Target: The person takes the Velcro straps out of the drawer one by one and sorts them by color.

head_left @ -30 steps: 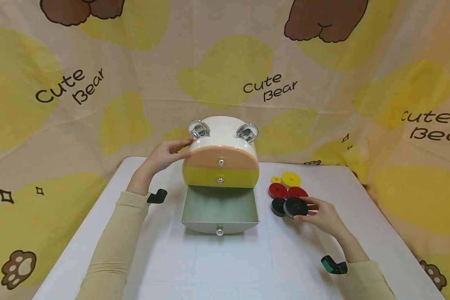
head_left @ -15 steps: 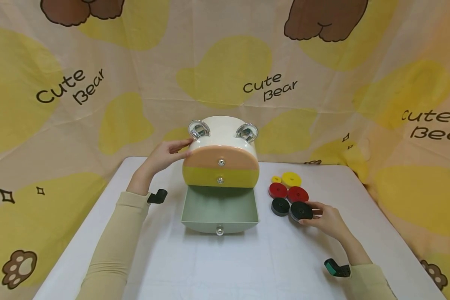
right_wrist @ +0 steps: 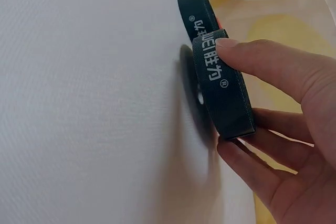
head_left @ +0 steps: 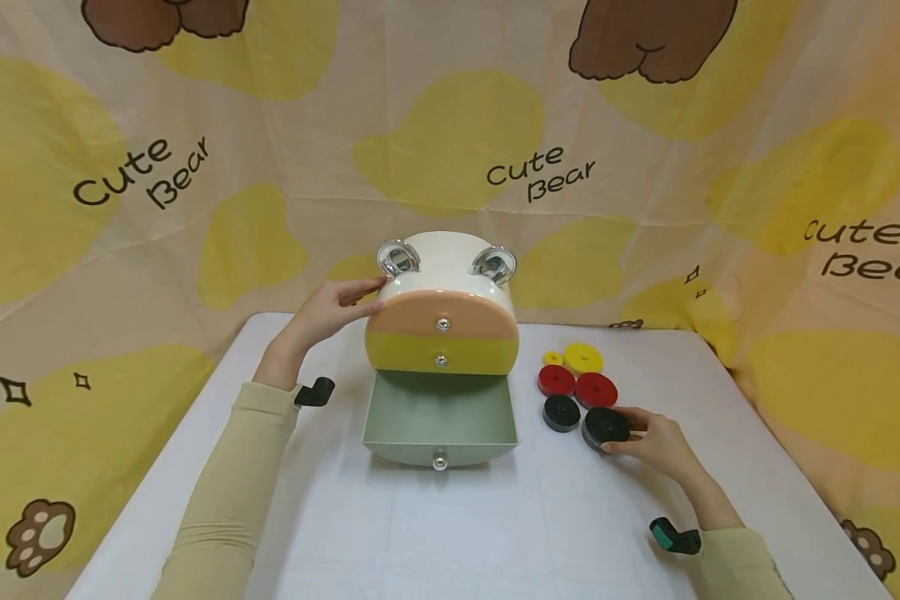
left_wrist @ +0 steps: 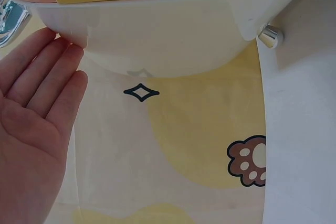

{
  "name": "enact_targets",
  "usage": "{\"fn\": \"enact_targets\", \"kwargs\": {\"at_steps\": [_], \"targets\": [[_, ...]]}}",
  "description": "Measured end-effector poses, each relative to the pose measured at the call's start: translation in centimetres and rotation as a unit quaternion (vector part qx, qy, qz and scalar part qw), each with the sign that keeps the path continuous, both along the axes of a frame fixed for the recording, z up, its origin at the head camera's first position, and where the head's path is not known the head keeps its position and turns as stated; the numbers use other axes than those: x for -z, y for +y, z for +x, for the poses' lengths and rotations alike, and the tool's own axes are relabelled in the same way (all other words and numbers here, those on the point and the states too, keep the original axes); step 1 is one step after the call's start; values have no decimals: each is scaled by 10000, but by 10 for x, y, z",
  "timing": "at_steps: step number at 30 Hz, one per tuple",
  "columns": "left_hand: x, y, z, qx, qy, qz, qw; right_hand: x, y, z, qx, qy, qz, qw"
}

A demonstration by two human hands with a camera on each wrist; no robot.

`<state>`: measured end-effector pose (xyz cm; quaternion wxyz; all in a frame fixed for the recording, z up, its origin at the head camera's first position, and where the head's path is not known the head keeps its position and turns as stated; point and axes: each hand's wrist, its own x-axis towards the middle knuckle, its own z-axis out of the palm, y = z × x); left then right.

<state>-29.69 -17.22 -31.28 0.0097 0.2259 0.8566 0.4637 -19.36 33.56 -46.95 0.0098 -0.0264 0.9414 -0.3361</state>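
Note:
My right hand [head_left: 658, 442] pinches the larger black tape roll [head_left: 604, 428] between thumb and fingers, close over the white cloth. White lettering runs round the roll's side in the right wrist view, where the thumb [right_wrist: 262, 61] lies on it. Just left of it is a smaller black roll [head_left: 561, 413]. Behind them lie two red rolls [head_left: 596, 390] and two yellow rolls [head_left: 582, 358], one large and one small. My left hand [head_left: 328, 310] touches the side of a rounded drawer box [head_left: 450, 258], its fingers straight in the left wrist view. The green bottom drawer [head_left: 441, 408] is pulled out and empty.
The orange [head_left: 412, 312] and yellow [head_left: 401, 354] drawers above are closed, each with a small knob. Two silvery mirrored rings [head_left: 398, 260] stand on top of the box. A printed bear curtain [head_left: 450, 150] hangs right behind the white table [head_left: 420, 533].
My right hand has moved right and toward me with the larger black roll, away from the smaller black one, and lowered it. The left hand and the drawer box have stayed put.

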Motion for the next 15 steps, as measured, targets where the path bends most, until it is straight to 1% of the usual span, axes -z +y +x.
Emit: {"fn": "enact_targets", "kwargs": {"at_steps": [3, 5, 10, 12, 15], "targets": [[1, 0, -1, -9, 17, -36, 10000, 3, -1, -2, 37, -93, -38, 9999], [5, -1, -6, -15, 3, -29, 10000, 6, -2, -4, 65, -115, -14, 9999], [21, -6, -21, -50, -11, 8, 10000, 8, -3, -7, 92, -121, 124, 9998], [24, -8, -25, -70, 5, 4, 10000, 8, -4, -8, 107, -125, 154, 9997], [26, -9, -26, -79, 47, 17, 10000, 7, -6, -8, 152, -138, 140, 9997]]}}
